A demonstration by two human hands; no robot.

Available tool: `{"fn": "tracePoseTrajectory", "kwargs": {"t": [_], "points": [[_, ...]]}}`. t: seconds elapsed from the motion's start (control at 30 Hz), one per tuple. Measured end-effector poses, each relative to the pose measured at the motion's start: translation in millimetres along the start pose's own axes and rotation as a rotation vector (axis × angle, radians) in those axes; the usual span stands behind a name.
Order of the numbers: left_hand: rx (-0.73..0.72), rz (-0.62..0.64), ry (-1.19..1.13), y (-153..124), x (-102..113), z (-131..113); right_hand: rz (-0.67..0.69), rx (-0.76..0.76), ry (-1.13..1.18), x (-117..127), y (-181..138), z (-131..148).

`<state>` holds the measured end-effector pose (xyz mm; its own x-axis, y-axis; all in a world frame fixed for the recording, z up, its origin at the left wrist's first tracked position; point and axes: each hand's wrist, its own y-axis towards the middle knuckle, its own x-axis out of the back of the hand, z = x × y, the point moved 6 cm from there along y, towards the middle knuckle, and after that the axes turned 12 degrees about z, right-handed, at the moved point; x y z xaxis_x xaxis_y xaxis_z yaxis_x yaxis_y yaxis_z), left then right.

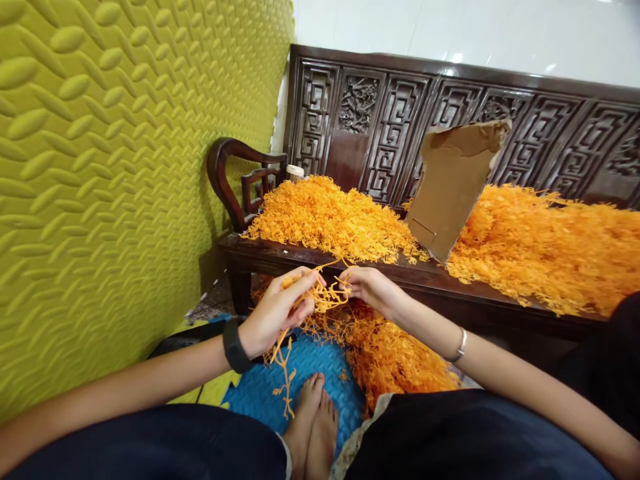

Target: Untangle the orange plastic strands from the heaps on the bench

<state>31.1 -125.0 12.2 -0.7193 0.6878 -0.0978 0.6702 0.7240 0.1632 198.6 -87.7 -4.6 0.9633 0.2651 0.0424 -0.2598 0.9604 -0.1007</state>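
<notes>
A tangled bunch of orange branched plastic sprigs (pixel 327 297) is gripped in my left hand (pixel 285 303), its fingers curled round it. One sprig (pixel 286 380) dangles below that hand over the floor mat. My right hand (pixel 373 288) is close by on the right, thumb and fingers pinched together at the bunch's edge. A thin orange strand runs between the two hands; its end at my right fingertips is too small to make out clearly. Behind the hands, a heap of small orange pieces (pixel 335 220) lies on the dark carved wooden bench (pixel 320 257).
A cardboard sheet (pixel 453 187) stands upright on the bench, between the left heap and a larger orange heap (pixel 545 247). More orange sprigs (pixel 395 353) pile up below the bench front. A yellow-green padded wall (pixel 125 167) rises at left. A white-lidded jar (pixel 295 172) stands by the armrest.
</notes>
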Motion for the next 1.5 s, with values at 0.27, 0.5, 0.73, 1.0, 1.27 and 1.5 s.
{"fn": "tracePoseTrajectory", "kwargs": {"t": [0.27,0.5,0.73,1.0,1.27,1.5], "points": [[-0.039,-0.036,-0.025,-1,9,0,0.019,0.492,-0.225,-8,-37,49],[-0.020,0.065,0.011,-1,4,3,0.325,0.398,-0.214,-41,-39,41],[-0.085,-0.026,-0.002,-1,7,-3,0.523,0.218,-0.043,-66,-32,20],[-0.071,0.039,0.012,-1,4,-1,0.341,0.435,-0.430,-63,-46,49],[-0.006,0.102,-0.049,-2,-2,4,0.374,0.656,-1.128,-63,-62,60],[0.078,0.150,-0.119,-2,-4,12,0.518,0.497,-1.113,-58,-66,59]]}}
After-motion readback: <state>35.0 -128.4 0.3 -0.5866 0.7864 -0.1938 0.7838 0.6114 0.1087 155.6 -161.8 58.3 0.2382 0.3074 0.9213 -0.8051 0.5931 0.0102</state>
